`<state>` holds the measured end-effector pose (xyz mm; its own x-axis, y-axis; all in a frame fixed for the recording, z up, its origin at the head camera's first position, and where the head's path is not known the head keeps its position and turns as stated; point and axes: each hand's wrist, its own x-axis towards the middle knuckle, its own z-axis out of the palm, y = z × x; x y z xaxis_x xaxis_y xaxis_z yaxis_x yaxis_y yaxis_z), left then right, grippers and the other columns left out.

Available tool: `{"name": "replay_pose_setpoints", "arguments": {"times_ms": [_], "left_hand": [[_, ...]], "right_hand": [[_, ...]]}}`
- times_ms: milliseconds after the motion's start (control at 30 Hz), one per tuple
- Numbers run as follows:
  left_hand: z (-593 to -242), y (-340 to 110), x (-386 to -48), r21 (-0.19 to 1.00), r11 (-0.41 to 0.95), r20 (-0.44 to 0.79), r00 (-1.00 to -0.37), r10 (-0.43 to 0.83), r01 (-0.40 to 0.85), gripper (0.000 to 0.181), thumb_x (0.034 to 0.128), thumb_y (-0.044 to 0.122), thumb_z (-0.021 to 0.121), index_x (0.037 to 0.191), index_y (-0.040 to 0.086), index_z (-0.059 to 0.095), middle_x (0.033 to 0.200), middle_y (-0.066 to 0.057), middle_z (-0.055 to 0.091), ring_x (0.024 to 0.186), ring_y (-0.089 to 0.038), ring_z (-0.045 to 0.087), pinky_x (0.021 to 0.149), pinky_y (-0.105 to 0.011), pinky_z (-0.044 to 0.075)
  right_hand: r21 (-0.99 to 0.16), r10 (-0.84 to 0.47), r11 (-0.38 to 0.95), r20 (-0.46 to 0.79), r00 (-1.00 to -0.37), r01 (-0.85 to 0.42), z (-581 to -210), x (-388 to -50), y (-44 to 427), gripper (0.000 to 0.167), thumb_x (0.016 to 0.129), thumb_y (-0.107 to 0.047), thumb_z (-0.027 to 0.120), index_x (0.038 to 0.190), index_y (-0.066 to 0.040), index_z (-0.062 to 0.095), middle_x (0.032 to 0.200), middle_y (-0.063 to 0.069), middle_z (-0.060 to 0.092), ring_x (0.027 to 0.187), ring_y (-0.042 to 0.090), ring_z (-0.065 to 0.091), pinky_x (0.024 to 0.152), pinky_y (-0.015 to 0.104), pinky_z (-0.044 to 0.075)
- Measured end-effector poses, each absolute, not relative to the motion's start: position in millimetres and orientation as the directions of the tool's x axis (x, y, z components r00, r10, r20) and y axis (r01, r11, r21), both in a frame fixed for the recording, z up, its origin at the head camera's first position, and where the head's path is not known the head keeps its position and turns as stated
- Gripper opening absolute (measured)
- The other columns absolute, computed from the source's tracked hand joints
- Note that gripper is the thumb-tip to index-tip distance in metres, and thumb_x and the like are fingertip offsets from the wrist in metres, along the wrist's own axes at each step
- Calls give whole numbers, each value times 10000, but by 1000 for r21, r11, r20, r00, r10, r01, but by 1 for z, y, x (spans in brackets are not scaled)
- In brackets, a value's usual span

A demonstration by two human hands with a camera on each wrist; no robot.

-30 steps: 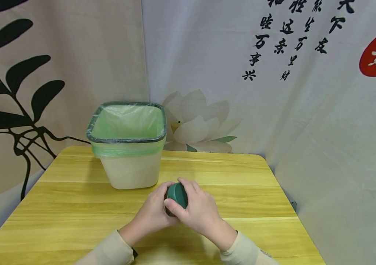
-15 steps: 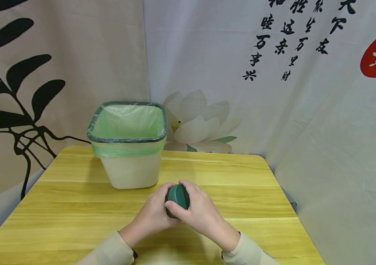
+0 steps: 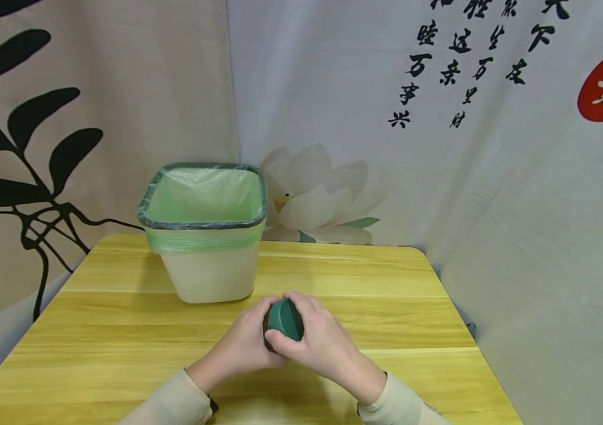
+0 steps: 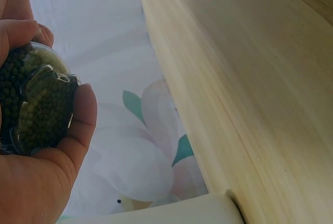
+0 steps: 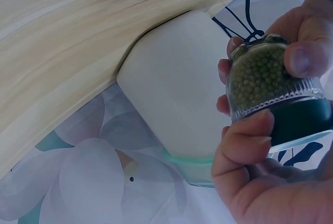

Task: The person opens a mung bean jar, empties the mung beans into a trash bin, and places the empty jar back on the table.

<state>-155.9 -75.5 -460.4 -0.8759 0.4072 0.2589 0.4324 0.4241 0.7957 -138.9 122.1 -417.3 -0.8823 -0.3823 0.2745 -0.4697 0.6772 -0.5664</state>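
A small clear jar full of green beans, which look like mung beans, is held above the table between both hands. Its dark green lid is on, tilted toward the right hand in the head view. My left hand grips the jar's body; in the left wrist view its fingers curl round the bean-filled jar. My right hand grips the lid, thumb on the near side and fingers over the far side. In the right wrist view, part of the lid shows beside the right hand's fingers.
A pale bin lined with a green plastic bag stands at the back left of the wooden table, beyond the hands. Printed cloth hangs behind and around the table.
Both hands still hold the jar and lid in nearly the same place. In the head view the lid sits slightly lower than before, and more of the jar's dark side shows.
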Motion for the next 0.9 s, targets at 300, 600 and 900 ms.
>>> {"name": "replay_pose_setpoints", "arguments": {"times_ms": [300, 600, 900], "left_hand": [[-462, -75, -157, 790, 431, 263, -876, 403, 436, 860, 696, 176, 963, 1423, 73, 515, 1263, -53, 673, 1057, -160, 677, 880, -288, 608], [-462, -71, -153, 733, 446, 372, -852, 370, 514, 899, 690, 195, 991, 1451, 89, 522, 1317, -36, 670, 1104, -185, 679, 917, -352, 622], [-462, -63, -151, 679, 503, 438, -845, 307, 535, 928, 642, 137, 1006, 1426, 41, 520, 1329, -94, 654, 1120, -224, 678, 937, -403, 633]], "right_hand": [[-566, -366, 686, 276, -889, -458, -416, -140, 121, 640, 948, -562, 712, 1426, -151, 602, 1366, 62, 684, 1045, 188, 687, 773, 263, 593], [-603, -305, 682, 280, -910, -414, -416, -140, 119, 630, 921, -484, 741, 1409, -118, 583, 1322, 79, 688, 959, 174, 675, 734, 243, 575], [-661, -271, 669, 210, -939, -341, -413, -143, 117, 656, 949, -548, 709, 1450, -152, 562, 1356, 46, 669, 978, 176, 673, 734, 251, 578]]}}
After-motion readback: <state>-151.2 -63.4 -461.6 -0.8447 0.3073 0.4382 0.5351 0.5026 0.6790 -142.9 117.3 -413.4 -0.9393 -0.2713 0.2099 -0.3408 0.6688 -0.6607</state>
